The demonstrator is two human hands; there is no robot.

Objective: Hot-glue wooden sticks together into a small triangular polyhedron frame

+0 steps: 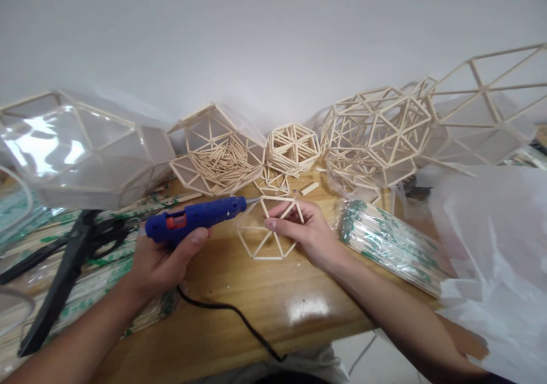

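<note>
My left hand point(171, 258) is wrapped round the handle of a blue hot glue gun point(205, 217). The gun's nozzle points right and meets, or nearly meets, the upper left corner of a flat stick frame point(268, 257). This frame is a polygon of thin wooden sticks with spokes running to its middle. My right hand point(310, 230) pinches the frame near its upper right part, thumb in front, and tilts it up above the wooden table point(273, 310). The other fingers are partly hidden behind the sticks. A black cord point(239, 313) trails from the gun toward the table's front edge.
Behind stand a bowl-like stick frame full of short sticks point(224, 164), stacked polygon frames point(294, 144) and a ball-shaped stick lattice point(380, 125). Bagged sticks point(393, 244) lie right, near white plastic point(496, 270). Black cutters point(72, 264) rest on stick packs at left.
</note>
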